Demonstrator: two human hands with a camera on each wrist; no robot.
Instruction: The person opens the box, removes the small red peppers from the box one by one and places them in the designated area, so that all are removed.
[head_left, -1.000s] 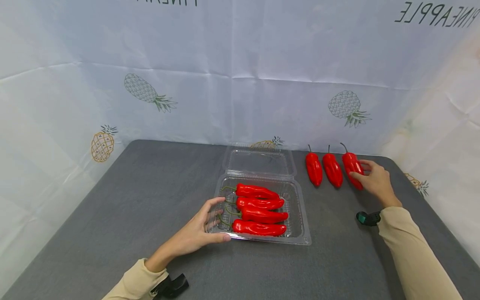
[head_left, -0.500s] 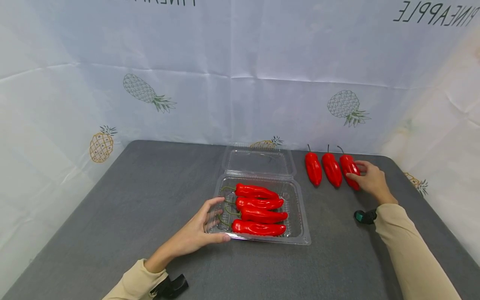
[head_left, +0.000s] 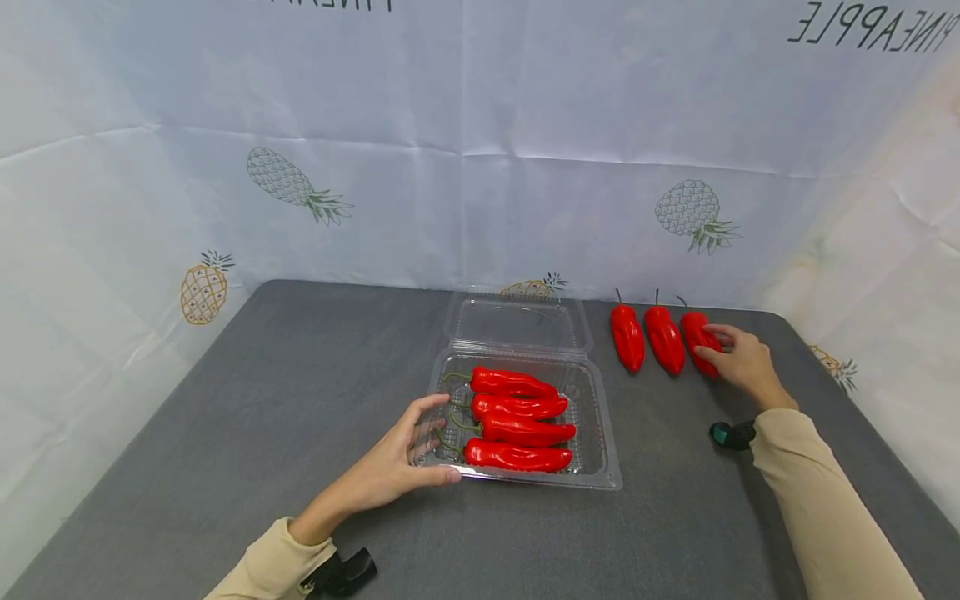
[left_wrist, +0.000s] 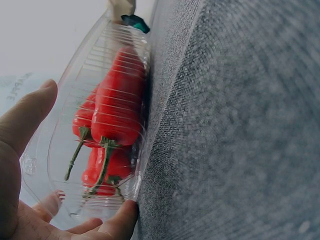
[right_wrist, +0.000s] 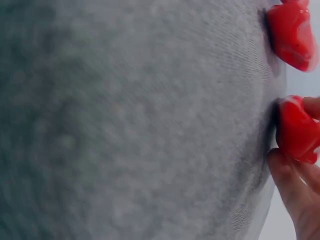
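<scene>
On the dark table stands a clear plastic clamshell container (head_left: 592, 433) holding several red chili peppers (head_left: 521, 456), stems to the left. My left hand (head_left: 393, 458) rests at its front left corner, thumb along the front rim and spread fingers against the left side. In the left wrist view, fingertips (left_wrist: 125, 215) touch the container's ribbed wall. At the right, my right hand (head_left: 744, 362) pinches the outermost red chili pepper (head_left: 696, 332) between thumb and fingers; the pepper (right_wrist: 297, 130) lies low at the table surface in the right wrist view.
Two more red chili peppers, a left one (head_left: 627, 337) and a middle one (head_left: 663, 340), lie beside the held one near the table's back edge. The container's lid (head_left: 521, 323) is folded back flat. A pineapple-printed cloth (head_left: 480, 208) hangs behind the table.
My right hand and the pepper in it have shifted slightly left, closer to the middle pepper. My left hand and the container have stayed in place.
</scene>
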